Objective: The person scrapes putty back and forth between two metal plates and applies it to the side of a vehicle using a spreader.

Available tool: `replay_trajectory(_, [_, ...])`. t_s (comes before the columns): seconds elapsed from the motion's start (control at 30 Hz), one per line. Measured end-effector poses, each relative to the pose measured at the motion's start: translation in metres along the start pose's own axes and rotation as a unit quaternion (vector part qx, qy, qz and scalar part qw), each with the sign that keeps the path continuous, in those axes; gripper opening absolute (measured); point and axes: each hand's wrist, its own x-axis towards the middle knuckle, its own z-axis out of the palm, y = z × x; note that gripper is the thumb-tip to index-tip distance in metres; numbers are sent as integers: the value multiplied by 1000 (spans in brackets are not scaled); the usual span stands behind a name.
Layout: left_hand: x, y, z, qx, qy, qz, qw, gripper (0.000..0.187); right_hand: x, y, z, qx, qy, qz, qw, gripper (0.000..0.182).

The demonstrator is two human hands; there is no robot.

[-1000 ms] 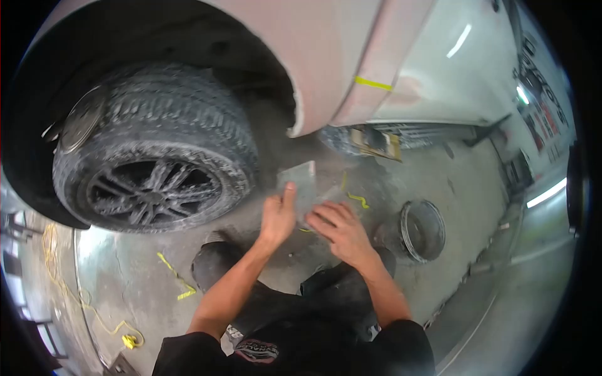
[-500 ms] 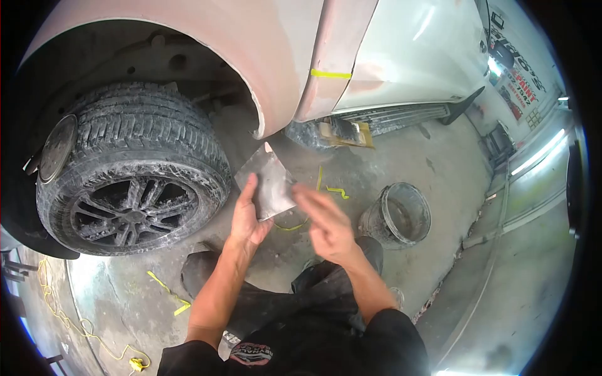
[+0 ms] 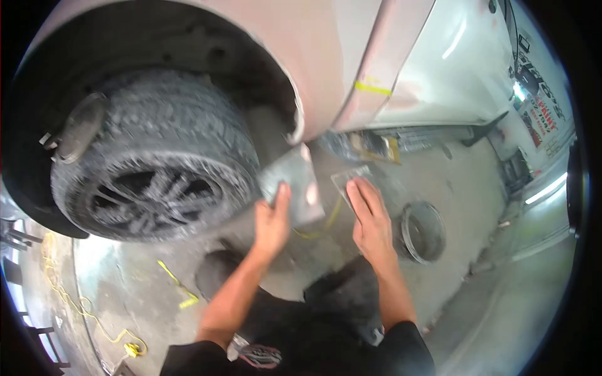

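- A grey metal board, smeared pale in places, is gripped in the left hand, thumb on its face and fingers hidden behind it; it is held tilted, just in front of the lower lip of the fender.
- A thin, flat spreader is held under the extended fingers of the right hand; how it is pinched underneath cannot be told, since the picture is blurred there.
- The two tools are kept apart, with a narrow gap between them.
- A slip is judged possible: the board is held by one edge only, so a loose grip could let it tip and drop onto the floor.
- The board's upper corner sits close to the fender edge, so a careless swing could scrape the pink-coated panel.
- To the left, room is closed off by the dusty tire and wheel arch.
- To the right, more open floor is seen, broken only by a bucket near the right hand.
- Yellow tape scraps and a yellow cord are seen lying on the floor, where feet could be caught.
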Motion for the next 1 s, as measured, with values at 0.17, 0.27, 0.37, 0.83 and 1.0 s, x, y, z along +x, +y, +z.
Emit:
replay_trajectory(0.17, [-3,-5,4,105,-8,3,994,51,-3,-8,11,-78,-101,-107,986,58])
replay_trajectory(0.27, [4,-44,-6,109,16,-2,994,54,-25,-14,17,-15,-148,-132,980,55])
replay_trajectory(0.37, [2,-29,-7,88,74,-6,993,48,-55,-11,23,49,-176,-139,973,55])
replay_trajectory(0.83, [-58,-51,6,-128,52,-163,977,33,-87,18,45,233,-70,-48,969,61])
replay_trajectory(1.0, [-43,-23,-43,-155,51,-148,976,34,-142,68,89,186,-184,-45,964,58])
